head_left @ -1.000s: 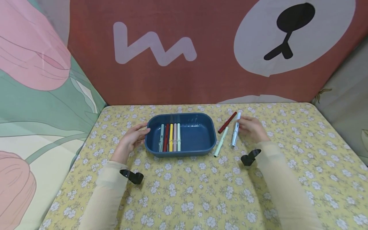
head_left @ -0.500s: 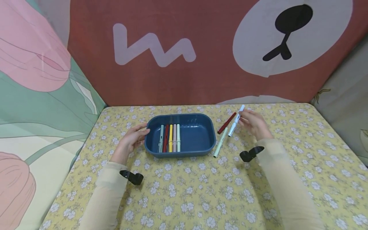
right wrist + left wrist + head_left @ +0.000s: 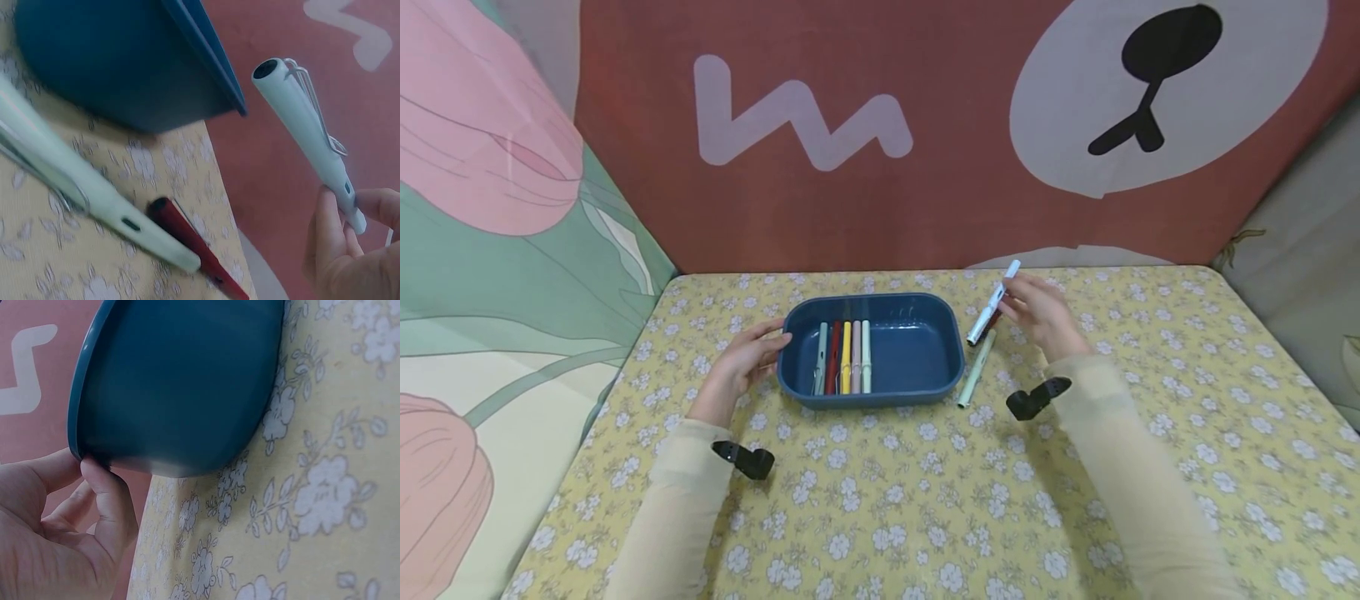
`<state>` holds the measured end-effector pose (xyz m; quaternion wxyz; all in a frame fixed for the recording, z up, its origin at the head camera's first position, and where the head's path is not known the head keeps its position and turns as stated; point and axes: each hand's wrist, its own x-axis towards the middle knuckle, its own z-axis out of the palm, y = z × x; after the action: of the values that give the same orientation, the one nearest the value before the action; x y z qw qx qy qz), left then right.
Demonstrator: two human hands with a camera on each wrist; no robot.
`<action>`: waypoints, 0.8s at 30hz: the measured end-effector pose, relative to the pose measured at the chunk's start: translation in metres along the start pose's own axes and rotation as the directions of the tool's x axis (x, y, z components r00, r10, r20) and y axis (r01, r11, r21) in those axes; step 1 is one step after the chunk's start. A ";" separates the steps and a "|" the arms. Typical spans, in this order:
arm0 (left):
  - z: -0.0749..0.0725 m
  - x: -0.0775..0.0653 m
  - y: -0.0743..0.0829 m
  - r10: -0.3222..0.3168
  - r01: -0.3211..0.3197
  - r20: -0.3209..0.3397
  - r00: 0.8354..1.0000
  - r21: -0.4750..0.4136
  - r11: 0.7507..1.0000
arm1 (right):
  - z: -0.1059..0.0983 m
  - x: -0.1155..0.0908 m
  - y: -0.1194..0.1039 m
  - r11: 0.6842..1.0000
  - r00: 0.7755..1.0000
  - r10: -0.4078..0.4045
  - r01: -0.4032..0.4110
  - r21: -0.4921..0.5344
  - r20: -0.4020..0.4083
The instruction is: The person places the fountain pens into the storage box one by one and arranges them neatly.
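Observation:
My right hand [image 3: 1043, 315] pinches a pale blue fountain pen [image 3: 994, 303] near one end, raised over the table with its clip end slanting down toward the box. A dark red pen [image 3: 187, 237] lies on the cloth, mostly covered by the held pen in the head view. Nearer the front rests a pale green pen [image 3: 976, 369], close to the right wrist camera. My left hand [image 3: 747, 362] holds the left rim of a dark blue rectangular box [image 3: 917, 394] between thumb and finger. Inside the box, several pens [image 3: 846, 358] lie side by side on the left.
A yellow flowered cloth [image 3: 880, 500] covers the table. Behind its far edge stands a red-brown printed backdrop [image 3: 955, 200], with a tulip-patterned curtain [image 3: 497, 283] at the left. Each wrist carries a small black camera [image 3: 1037, 398].
My right hand has lifted the pale blue pen off the cloth and carried it left, over the dark red pen. The left hand and the box have stayed in place.

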<state>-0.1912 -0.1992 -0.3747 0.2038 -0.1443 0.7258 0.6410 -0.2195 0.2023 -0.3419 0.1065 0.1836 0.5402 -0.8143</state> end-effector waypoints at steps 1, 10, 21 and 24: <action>0.000 0.001 0.000 -0.002 0.002 0.000 1.000 0.001 1.000 | 0.002 0.000 0.001 1.000 1.000 0.001 -0.001 -0.012 0.000; 0.000 0.002 0.000 -0.003 0.003 -0.004 1.000 -0.002 1.000 | 0.024 0.001 0.009 0.999 0.999 -0.033 0.034 -0.019 0.035; 0.000 0.002 0.000 0.005 -0.005 -0.004 1.000 0.007 1.000 | 0.053 0.003 0.023 0.984 0.992 -0.115 0.121 -0.133 0.057; 0.000 0.002 0.000 0.005 -0.005 -0.005 1.000 0.005 1.000 | 0.059 0.002 0.026 0.980 0.990 -0.121 0.130 -0.149 0.065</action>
<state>-0.1927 -0.1990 -0.3757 0.2008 -0.1437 0.7282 0.6393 -0.2221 0.1380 -0.3440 0.0838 0.1177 0.6084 -0.7804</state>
